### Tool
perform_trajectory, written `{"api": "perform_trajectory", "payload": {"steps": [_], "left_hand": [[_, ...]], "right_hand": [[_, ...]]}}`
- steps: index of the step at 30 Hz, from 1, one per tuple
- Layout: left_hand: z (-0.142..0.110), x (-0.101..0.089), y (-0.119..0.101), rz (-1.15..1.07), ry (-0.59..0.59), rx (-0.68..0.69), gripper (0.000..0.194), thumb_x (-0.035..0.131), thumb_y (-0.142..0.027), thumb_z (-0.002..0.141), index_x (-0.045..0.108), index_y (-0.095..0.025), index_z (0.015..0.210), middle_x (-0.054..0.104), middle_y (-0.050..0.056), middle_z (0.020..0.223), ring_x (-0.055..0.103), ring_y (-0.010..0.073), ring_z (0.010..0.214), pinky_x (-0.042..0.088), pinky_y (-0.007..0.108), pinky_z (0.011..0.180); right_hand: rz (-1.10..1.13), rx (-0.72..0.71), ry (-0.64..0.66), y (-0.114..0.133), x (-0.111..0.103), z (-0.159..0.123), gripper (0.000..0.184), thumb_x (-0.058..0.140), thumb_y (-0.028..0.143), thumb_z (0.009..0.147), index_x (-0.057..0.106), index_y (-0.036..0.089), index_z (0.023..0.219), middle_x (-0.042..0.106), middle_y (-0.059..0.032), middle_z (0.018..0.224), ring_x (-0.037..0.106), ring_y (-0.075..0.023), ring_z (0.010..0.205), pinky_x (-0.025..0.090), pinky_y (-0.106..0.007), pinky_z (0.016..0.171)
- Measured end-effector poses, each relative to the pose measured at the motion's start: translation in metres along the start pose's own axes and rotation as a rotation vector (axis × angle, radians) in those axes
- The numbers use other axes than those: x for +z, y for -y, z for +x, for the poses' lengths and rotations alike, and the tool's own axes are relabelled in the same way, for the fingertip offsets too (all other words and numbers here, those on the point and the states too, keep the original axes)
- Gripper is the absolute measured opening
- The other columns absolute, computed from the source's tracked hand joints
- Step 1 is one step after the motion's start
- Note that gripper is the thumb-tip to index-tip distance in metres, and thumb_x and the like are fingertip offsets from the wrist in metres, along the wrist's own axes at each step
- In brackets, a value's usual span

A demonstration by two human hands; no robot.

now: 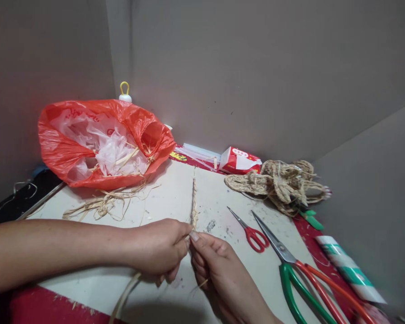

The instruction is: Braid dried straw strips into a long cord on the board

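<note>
A narrow braid of pale straw (194,198) runs away from me up the middle of the white board (168,189). At its near end my left hand (164,247) and my right hand (212,258) meet, both with thumb and fingers pinched on the straw. Loose strands (124,292) hang below my left hand, and a thin strand end (202,283) sticks out by my right hand. The exact strands between the fingertips are hidden. Right of the braid lie small red-handled scissors (254,236) and large shears (286,256) with green and orange handles.
At the back left sits a red plastic bag (64,157) holding white plastic and straw bits, with loose straw (104,202) before it. A red tissue pack (239,160), coiled straw braids (280,182) and a green-white roll (351,270) line the back and right. Grey walls enclose the table.
</note>
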State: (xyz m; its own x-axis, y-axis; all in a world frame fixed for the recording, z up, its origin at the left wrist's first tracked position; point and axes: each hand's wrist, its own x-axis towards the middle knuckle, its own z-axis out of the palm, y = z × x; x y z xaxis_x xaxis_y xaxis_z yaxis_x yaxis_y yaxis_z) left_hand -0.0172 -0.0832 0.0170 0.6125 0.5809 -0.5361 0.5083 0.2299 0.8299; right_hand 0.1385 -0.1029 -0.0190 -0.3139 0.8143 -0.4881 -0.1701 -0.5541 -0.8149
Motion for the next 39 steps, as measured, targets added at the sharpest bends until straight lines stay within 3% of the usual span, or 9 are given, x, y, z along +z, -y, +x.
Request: {"api": "perform_trajectory", "payload": {"steps": [7,11,15,18,20,21,26,34,39], "left_hand": [[0.006,0.022,0.008,-0.154,-0.093,0.000,0.027,0.035,-0.030,0.088,0.034,-0.020,0.113,0.049,-0.005,0.056,0.044,0.0107,0.038,0.038,0.019,0.034],[0.006,0.026,0.008,-0.148,-0.170,0.041,0.022,0.040,-0.024,0.084,0.041,-0.018,0.105,0.049,-0.004,0.056,0.044,0.0100,0.040,0.038,0.019,0.037],[-0.002,0.007,-0.001,-0.046,-0.096,0.029,0.018,0.046,-0.027,0.078,0.050,-0.017,0.093,0.050,-0.004,0.052,0.044,0.0107,0.038,0.034,0.020,0.039],[-0.006,-0.015,-0.009,0.189,-0.349,0.180,0.019,0.046,-0.028,0.079,0.056,-0.015,0.069,0.045,-0.003,0.051,0.039,0.0086,0.045,0.030,0.021,0.046],[-0.004,-0.023,-0.010,0.257,-0.556,0.314,0.020,0.043,-0.025,0.080,0.057,-0.015,0.069,0.048,-0.002,0.059,0.041,0.0094,0.055,0.031,0.021,0.052],[-0.001,-0.023,-0.009,0.228,-0.568,0.351,0.019,0.042,-0.024,0.080,0.057,-0.015,0.071,0.050,-0.002,0.063,0.043,0.0099,0.059,0.032,0.021,0.056],[0.016,-0.003,0.011,-0.131,-0.236,0.251,0.027,0.034,-0.030,0.086,0.044,-0.017,0.064,0.043,-0.004,0.056,0.040,0.0094,0.054,0.034,0.022,0.056],[0.020,-0.009,0.011,-0.078,-0.243,0.296,0.024,0.039,-0.023,0.079,0.054,-0.014,0.062,0.053,-0.002,0.061,0.045,0.0102,0.061,0.037,0.022,0.064],[0.021,-0.018,0.008,-0.084,-0.195,0.247,0.024,0.041,-0.023,0.077,0.048,-0.015,0.056,0.040,-0.006,0.048,0.032,0.0072,0.047,0.028,0.021,0.050]], "right_hand": [[0.127,0.020,0.004,-0.003,0.006,-0.007,0.041,0.067,0.042,0.076,0.040,0.018,0.058,0.027,0.0114,0.042,0.013,-0.0026,0.038,0.008,-0.019,0.038],[0.119,-0.010,0.018,-0.003,0.009,-0.008,0.037,0.069,0.040,0.075,0.046,0.016,0.059,0.030,0.0106,0.041,0.016,-0.0025,0.038,0.011,-0.019,0.037],[0.154,0.021,0.029,-0.002,0.005,-0.006,0.031,0.071,0.036,0.074,0.051,0.015,0.065,0.026,0.0119,0.043,0.012,-0.0025,0.040,0.009,-0.018,0.038],[0.172,0.059,0.074,0.000,0.001,-0.003,0.027,0.071,0.034,0.074,0.053,0.015,0.069,0.025,0.0120,0.045,0.012,-0.0024,0.041,0.008,-0.017,0.038],[0.167,0.071,0.103,0.001,0.000,-0.002,0.026,0.070,0.035,0.075,0.056,0.014,0.073,0.024,0.0122,0.045,0.012,-0.0021,0.040,0.008,-0.017,0.037],[0.164,0.069,0.112,0.002,-0.001,-0.001,0.026,0.070,0.036,0.075,0.057,0.013,0.075,0.024,0.0125,0.045,0.011,-0.0018,0.040,0.008,-0.017,0.037],[0.141,0.040,0.158,0.007,-0.003,0.000,0.031,0.071,0.040,0.074,0.053,0.014,0.069,0.025,0.0126,0.042,0.012,-0.0013,0.037,0.009,-0.017,0.037],[0.007,0.134,0.242,0.020,-0.014,-0.001,0.031,0.072,0.040,0.072,0.053,0.015,0.071,0.024,0.0125,0.045,0.012,-0.0023,0.039,0.007,-0.018,0.038],[-0.214,0.082,0.257,0.026,-0.022,0.003,0.032,0.067,0.046,0.075,0.057,0.016,0.075,0.029,0.0108,0.045,0.016,-0.0048,0.040,0.011,-0.020,0.039]]}}
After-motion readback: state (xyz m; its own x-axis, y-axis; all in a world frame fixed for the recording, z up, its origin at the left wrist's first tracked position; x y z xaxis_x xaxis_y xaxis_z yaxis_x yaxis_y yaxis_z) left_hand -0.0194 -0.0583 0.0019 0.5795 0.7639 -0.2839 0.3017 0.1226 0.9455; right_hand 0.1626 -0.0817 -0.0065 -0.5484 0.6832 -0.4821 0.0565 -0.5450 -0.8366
